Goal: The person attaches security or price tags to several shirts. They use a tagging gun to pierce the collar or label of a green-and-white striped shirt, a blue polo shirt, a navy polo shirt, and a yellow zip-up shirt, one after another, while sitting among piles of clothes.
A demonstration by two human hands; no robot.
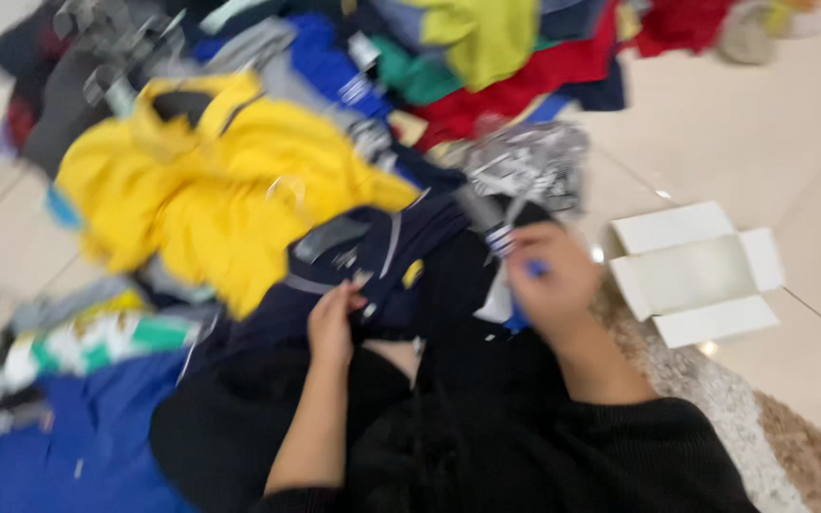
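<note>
garment under my left hand (333, 323): dark navy (372, 252) w/ grey stripes, small yellow patch. item in my right hand (551, 285): blue. my sleeves (544, 456): black. jacket (211, 185): yellow. box (694, 273): white. rug (715, 399): beige/brown. floor (772, 133): cream tile.

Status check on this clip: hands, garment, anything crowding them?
Left hand pinching dark navy garment. Right hand closed on small blue item, too blurred to identify. Yellow garment alongside; open white box to the right.
</note>
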